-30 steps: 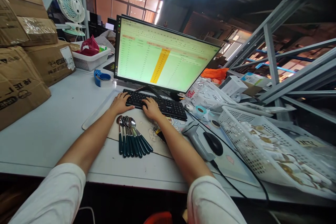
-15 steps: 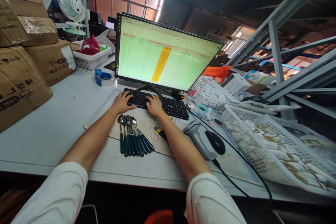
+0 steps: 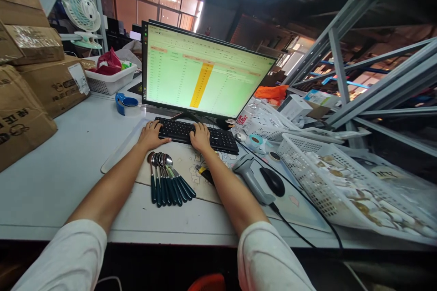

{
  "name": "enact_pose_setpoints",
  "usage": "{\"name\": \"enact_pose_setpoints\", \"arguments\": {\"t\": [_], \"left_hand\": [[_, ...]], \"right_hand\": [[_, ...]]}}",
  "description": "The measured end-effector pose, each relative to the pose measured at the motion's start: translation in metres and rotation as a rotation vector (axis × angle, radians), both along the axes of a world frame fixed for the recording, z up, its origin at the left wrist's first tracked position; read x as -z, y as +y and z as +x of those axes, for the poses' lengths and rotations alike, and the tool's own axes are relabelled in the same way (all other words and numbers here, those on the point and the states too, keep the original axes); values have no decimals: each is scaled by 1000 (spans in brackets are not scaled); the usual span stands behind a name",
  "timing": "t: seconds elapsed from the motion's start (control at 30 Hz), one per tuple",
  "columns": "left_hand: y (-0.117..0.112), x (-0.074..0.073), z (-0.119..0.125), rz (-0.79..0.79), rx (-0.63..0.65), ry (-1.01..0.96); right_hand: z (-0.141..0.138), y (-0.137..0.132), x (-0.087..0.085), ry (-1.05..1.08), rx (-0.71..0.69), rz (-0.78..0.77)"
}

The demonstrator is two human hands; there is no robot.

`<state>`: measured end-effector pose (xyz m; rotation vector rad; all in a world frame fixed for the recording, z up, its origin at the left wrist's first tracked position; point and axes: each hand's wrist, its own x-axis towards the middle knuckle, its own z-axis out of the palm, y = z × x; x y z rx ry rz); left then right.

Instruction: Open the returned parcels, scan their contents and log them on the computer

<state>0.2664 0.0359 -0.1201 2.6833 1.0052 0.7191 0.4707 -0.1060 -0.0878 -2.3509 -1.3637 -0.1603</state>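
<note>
My left hand (image 3: 149, 135) rests at the left end of a black keyboard (image 3: 179, 131), fingers spread over the keys and thumb stretched along its front edge. On the keys nearer the middle lies my right hand (image 3: 200, 137), its fingers apart and holding nothing. Behind the keyboard stands a monitor (image 3: 170, 72) showing a spreadsheet with one column in yellow. Several spoons (image 3: 170, 184) with dark green handles lie fanned out between my forearms. A yellow and black utility knife (image 3: 205, 173) is partly hidden by my right forearm.
Right of my arm lie a grey barcode scanner (image 3: 254, 179) and a black mouse (image 3: 272, 181), with cables running to the front edge. A white basket (image 3: 303, 186) stands far right. Cardboard boxes (image 3: 23, 118) stack up at left; a blue tape dispenser (image 3: 121, 103) sits near the monitor.
The view has shifted slightly, so most things sit a little further left. My right hand has moved slightly right along the keys; my left hand stays at the keyboard's left end.
</note>
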Motion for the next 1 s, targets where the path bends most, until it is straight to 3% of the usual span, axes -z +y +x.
{"name": "enact_pose_setpoints", "arguments": {"t": [0.17, 0.3, 0.4, 0.5, 0.63, 0.73, 0.87, 1.0], "left_hand": [[-1, 2, 0, 38, -5, -14], [5, 8, 2, 53, -2, 1], [9, 11, 4, 54, 14, 21], [11, 13, 5, 42, 23, 35], [12, 14, 7, 9, 19, 74], [11, 12, 8, 17, 23, 110], [9, -1, 11, 2, 46, 185], [10, -14, 19, -29, 19, 232]], "right_hand": [[2, -3, -1, 62, -39, -130], [20, -32, -10, -12, -122, -12], [52, -85, -16, -108, -172, 127], [97, -162, -12, -180, -108, 277], [151, -264, 17, -204, 39, 348], [170, -308, 47, -148, 111, 349], [176, -316, 72, -135, 151, 386], [179, -308, 79, -162, 199, 335]]}}
